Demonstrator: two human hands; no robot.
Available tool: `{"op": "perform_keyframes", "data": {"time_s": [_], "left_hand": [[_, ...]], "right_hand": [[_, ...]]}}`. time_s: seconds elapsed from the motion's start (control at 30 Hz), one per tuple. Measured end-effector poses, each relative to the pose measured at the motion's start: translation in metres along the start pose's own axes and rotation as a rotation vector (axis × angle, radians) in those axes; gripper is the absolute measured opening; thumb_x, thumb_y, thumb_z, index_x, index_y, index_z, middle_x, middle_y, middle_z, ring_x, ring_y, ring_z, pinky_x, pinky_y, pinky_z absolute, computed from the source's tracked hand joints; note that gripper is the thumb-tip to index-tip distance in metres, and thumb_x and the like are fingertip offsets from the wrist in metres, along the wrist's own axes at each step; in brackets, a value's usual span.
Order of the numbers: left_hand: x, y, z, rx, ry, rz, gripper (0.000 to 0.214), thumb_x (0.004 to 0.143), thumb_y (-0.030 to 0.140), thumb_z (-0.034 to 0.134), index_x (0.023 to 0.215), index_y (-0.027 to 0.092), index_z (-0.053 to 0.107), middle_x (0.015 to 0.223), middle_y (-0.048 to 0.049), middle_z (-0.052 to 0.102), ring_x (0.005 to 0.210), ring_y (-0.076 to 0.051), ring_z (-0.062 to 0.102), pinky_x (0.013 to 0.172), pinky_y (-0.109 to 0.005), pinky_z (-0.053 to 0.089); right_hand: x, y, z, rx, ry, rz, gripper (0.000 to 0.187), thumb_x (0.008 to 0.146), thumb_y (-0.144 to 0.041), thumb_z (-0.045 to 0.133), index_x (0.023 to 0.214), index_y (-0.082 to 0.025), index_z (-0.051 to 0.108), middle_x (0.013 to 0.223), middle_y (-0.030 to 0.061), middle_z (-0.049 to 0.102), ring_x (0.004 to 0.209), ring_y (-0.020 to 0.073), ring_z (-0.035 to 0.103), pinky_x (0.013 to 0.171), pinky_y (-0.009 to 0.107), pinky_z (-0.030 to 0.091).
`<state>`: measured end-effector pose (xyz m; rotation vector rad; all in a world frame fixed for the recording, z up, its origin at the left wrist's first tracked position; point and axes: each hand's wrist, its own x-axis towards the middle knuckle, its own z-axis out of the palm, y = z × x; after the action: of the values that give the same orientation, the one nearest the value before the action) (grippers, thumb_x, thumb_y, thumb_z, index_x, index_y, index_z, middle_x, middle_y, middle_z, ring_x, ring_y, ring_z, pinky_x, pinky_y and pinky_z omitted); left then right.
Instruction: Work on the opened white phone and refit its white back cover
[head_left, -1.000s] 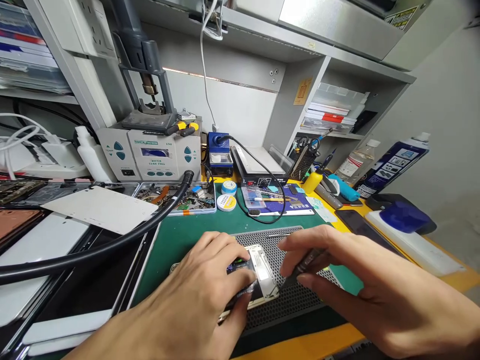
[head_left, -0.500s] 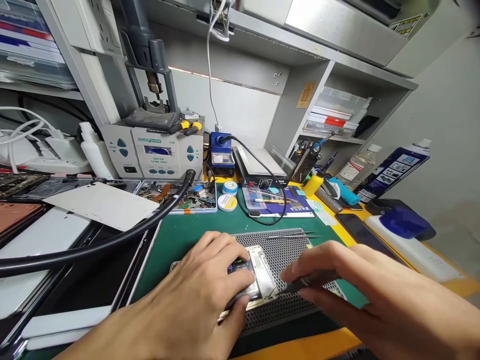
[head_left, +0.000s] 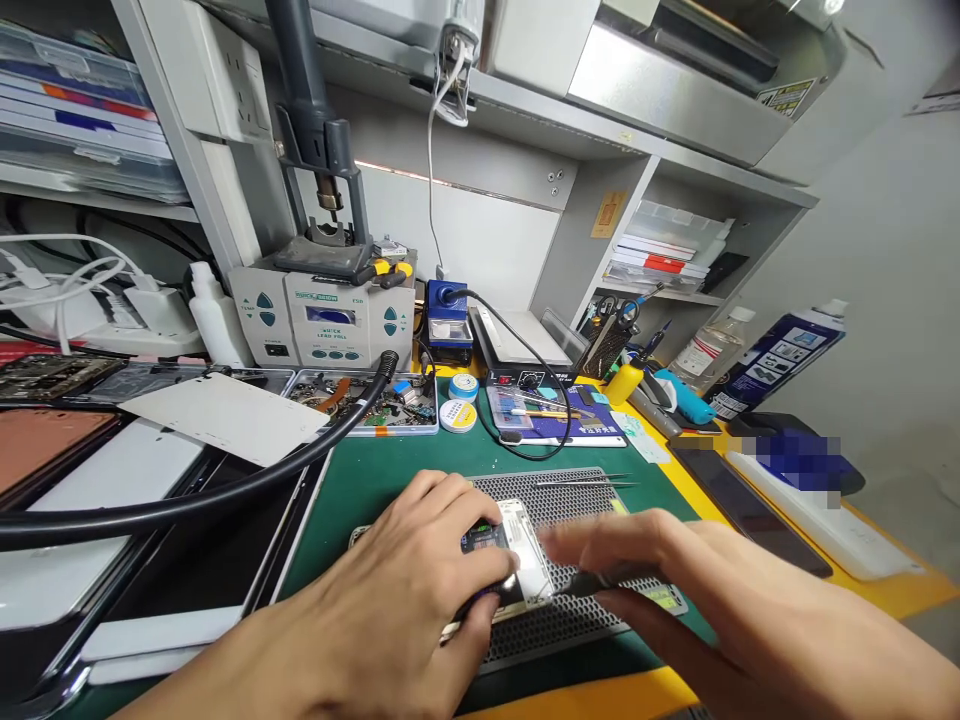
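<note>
At lower centre, my left hand [head_left: 427,570] grips an opened phone [head_left: 531,562] over a grey perforated mat [head_left: 536,638]; my right hand [head_left: 675,575] pinches a dark tool [head_left: 586,583], its tip near the phone's right end. Beneath lies a green mat [head_left: 360,475], bordered by yellow tabletop [head_left: 592,696]. A grey control unit [head_left: 322,338] stands left of centre; shelving [head_left: 574,270] spans the upper frame; a grey wall [head_left: 889,235] rises at right.

Phone [head_left: 531,555] partly hidden by left hand [head_left: 427,575]; tool [head_left: 589,582] in right hand [head_left: 709,570] blurred.
</note>
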<state>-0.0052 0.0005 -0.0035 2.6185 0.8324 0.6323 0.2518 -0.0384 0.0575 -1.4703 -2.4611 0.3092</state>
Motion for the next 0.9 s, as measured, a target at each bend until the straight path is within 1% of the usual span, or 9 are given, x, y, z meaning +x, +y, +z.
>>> {"op": "perform_keyframes", "data": {"time_s": [0.1, 0.23, 0.3, 0.4, 0.47, 0.57, 0.6, 0.8, 0.9], "left_hand": [[-0.001, 0.002, -0.002, 0.032, -0.004, 0.016, 0.023, 0.086, 0.021, 0.057, 0.106, 0.027, 0.069, 0.12, -0.0091, 0.057, 0.106, -0.029, 0.05, 0.09, -0.046, 0.044], [-0.002, 0.005, -0.002, 0.047, -0.036, 0.031, 0.033, 0.085, 0.019, 0.056, 0.115, 0.03, 0.067, 0.125, -0.0091, 0.055, 0.109, -0.029, 0.049, 0.093, -0.049, 0.043], [-0.003, 0.006, -0.002, 0.058, -0.048, 0.026, 0.033, 0.086, 0.02, 0.057, 0.115, 0.031, 0.067, 0.126, -0.0091, 0.054, 0.109, -0.03, 0.049, 0.093, -0.05, 0.043], [-0.005, 0.006, -0.001, 0.073, -0.046, 0.017, 0.032, 0.086, 0.021, 0.056, 0.114, 0.031, 0.069, 0.125, -0.0096, 0.055, 0.108, -0.03, 0.049, 0.091, -0.05, 0.044], [-0.005, 0.007, 0.0, 0.084, -0.034, 0.021, 0.032, 0.085, 0.02, 0.056, 0.111, 0.03, 0.07, 0.122, -0.0094, 0.056, 0.107, -0.03, 0.049, 0.09, -0.049, 0.044], [-0.006, 0.007, 0.001, 0.098, -0.006, 0.04, 0.029, 0.084, 0.019, 0.056, 0.107, 0.029, 0.071, 0.114, -0.0084, 0.058, 0.103, -0.028, 0.051, 0.089, -0.047, 0.044], [-0.006, 0.007, 0.001, 0.099, 0.003, 0.048, 0.028, 0.084, 0.02, 0.056, 0.106, 0.029, 0.071, 0.112, -0.0081, 0.058, 0.102, -0.028, 0.051, 0.089, -0.046, 0.044], [-0.007, 0.006, 0.001, 0.122, 0.037, 0.075, 0.024, 0.086, 0.023, 0.056, 0.104, 0.028, 0.072, 0.106, -0.0086, 0.06, 0.101, -0.028, 0.052, 0.087, -0.045, 0.044], [-0.008, 0.006, 0.002, 0.13, 0.038, 0.071, 0.023, 0.085, 0.024, 0.057, 0.102, 0.027, 0.072, 0.104, -0.0089, 0.06, 0.099, -0.028, 0.053, 0.085, -0.045, 0.045]], "right_hand": [[0.003, -0.007, -0.002, -0.044, 0.0, 0.016, 0.016, 0.093, -0.041, 0.061, 0.107, -0.032, 0.064, 0.091, -0.0007, 0.075, 0.076, 0.02, 0.073, 0.064, 0.026, 0.057], [0.0, -0.013, -0.002, 0.046, -0.043, 0.01, 0.022, 0.095, -0.033, 0.059, 0.117, -0.03, 0.058, 0.108, 0.0034, 0.073, 0.09, 0.0204, 0.072, 0.074, 0.028, 0.059], [-0.002, -0.017, 0.002, 0.071, -0.055, 0.03, 0.019, 0.097, -0.03, 0.055, 0.116, -0.029, 0.057, 0.107, 0.004, 0.073, 0.09, 0.0196, 0.072, 0.075, 0.029, 0.059], [-0.003, -0.025, 0.005, 0.068, 0.011, 0.078, 0.016, 0.099, -0.03, 0.051, 0.115, -0.027, 0.054, 0.103, 0.0047, 0.071, 0.089, 0.0196, 0.071, 0.078, 0.032, 0.058], [-0.002, -0.032, 0.002, 0.106, -0.032, 0.062, 0.021, 0.099, -0.029, 0.051, 0.12, -0.027, 0.049, 0.109, 0.0055, 0.07, 0.094, 0.0191, 0.07, 0.083, 0.032, 0.058], [-0.001, -0.038, -0.006, 0.166, -0.168, 0.024, 0.027, 0.1, -0.022, 0.048, 0.126, -0.029, 0.043, 0.122, 0.0058, 0.066, 0.105, 0.0175, 0.067, 0.089, 0.031, 0.056], [-0.001, -0.038, -0.007, 0.167, -0.162, 0.023, 0.027, 0.1, -0.021, 0.047, 0.125, -0.029, 0.043, 0.121, 0.0055, 0.066, 0.105, 0.0174, 0.067, 0.089, 0.031, 0.056], [0.001, -0.033, 0.009, 0.148, -0.007, 0.111, 0.015, 0.101, -0.031, 0.049, 0.115, -0.027, 0.043, 0.093, 0.0026, 0.069, 0.078, 0.0169, 0.067, 0.069, 0.029, 0.056], [0.005, -0.034, 0.01, 0.21, 0.001, 0.093, 0.018, 0.1, -0.028, 0.051, 0.114, -0.027, 0.04, 0.094, 0.0019, 0.067, 0.077, 0.0157, 0.067, 0.071, 0.029, 0.056]]}}
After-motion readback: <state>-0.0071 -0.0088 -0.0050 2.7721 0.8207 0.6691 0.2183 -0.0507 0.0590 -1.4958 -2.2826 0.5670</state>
